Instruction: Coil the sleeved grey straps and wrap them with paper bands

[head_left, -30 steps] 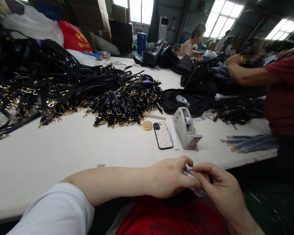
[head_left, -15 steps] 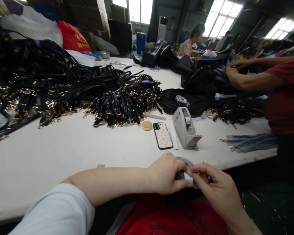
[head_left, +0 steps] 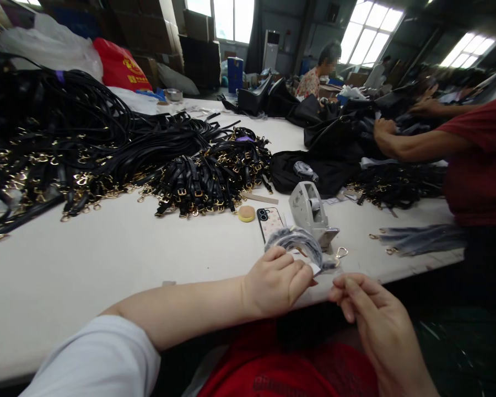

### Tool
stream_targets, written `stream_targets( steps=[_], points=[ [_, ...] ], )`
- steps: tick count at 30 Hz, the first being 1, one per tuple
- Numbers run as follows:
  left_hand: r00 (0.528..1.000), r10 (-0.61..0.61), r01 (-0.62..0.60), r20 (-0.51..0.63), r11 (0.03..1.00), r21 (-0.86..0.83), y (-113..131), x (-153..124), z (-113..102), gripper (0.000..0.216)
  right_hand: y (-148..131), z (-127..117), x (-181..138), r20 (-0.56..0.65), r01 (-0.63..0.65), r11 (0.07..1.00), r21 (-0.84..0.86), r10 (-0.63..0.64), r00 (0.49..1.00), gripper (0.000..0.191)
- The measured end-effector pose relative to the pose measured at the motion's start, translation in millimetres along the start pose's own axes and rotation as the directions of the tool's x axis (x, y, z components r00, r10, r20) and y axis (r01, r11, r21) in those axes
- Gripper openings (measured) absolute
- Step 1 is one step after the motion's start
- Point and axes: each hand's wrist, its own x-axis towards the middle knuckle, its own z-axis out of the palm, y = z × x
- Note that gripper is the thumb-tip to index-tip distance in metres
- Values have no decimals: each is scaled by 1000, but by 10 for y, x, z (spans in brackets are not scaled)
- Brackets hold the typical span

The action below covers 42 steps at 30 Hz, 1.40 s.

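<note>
My left hand (head_left: 278,280) is closed around the lower edge of a coiled strap (head_left: 295,238) in clear plastic wrap, held up in front of a phone (head_left: 269,221) and a tape dispenser (head_left: 308,207). A gold clasp (head_left: 341,254) sticks out from the coil's right end. Under my fingers a white paper piece (head_left: 315,268) shows at the coil. My right hand (head_left: 370,303) is off the strap, a little below and right of the clasp, its thumb and fingertips pinched together. Whether anything small is between them is too fine to see.
Black straps with gold buckles (head_left: 194,184) are heaped at the left and middle of the white table (head_left: 107,248). A round yellow tin (head_left: 246,214) lies near the phone. Wrapped straps (head_left: 421,239) lie at the right, by a co-worker in a red shirt (head_left: 479,160) handling black material.
My left hand has raised the coiled strap from the table edge, up and forward, so it now covers part of the phone. My right hand has come away from it to the right.
</note>
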Motion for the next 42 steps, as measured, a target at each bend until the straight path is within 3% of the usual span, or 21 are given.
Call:
stream_targets(
  steps=[8, 14, 20, 25, 29, 33, 35, 42],
  points=[
    [993, 93, -85, -70, 990, 111, 65, -82, 86, 17, -26, 134, -38, 108, -72, 995, 71, 64, 992, 21],
    [982, 127, -104, -137, 981, 164, 68, -89, 110, 9, -48, 195, 15, 167, -136, 990, 46, 126, 978, 33],
    [983, 140, -123, -121, 983, 139, 62, -83, 92, 11, 37, 223, 96, 154, -192, 981, -18, 193, 969, 45],
    [996, 48, -48, -78, 999, 11, 47, -45, 41, 23, 10, 212, 135, 144, -173, 979, -105, 187, 972, 45],
    [997, -53, 56, 49, 997, -56, -1, -13, 45, 21, -5, 204, 146, 193, -128, 985, -118, 149, 970, 38],
    [941, -261, 308, 216, 923, -229, -3, 3, 62, 12, 59, 221, 157, 159, -145, 983, -113, 162, 974, 39],
    [912, -302, 382, 278, 874, -301, 24, 8, 53, 15, 99, 232, 170, 139, -160, 980, -114, 175, 975, 40],
    [906, -323, 416, 274, 798, -436, 87, -20, 39, 24, 163, 248, 217, 132, -182, 979, -88, 192, 972, 43]
  ],
)
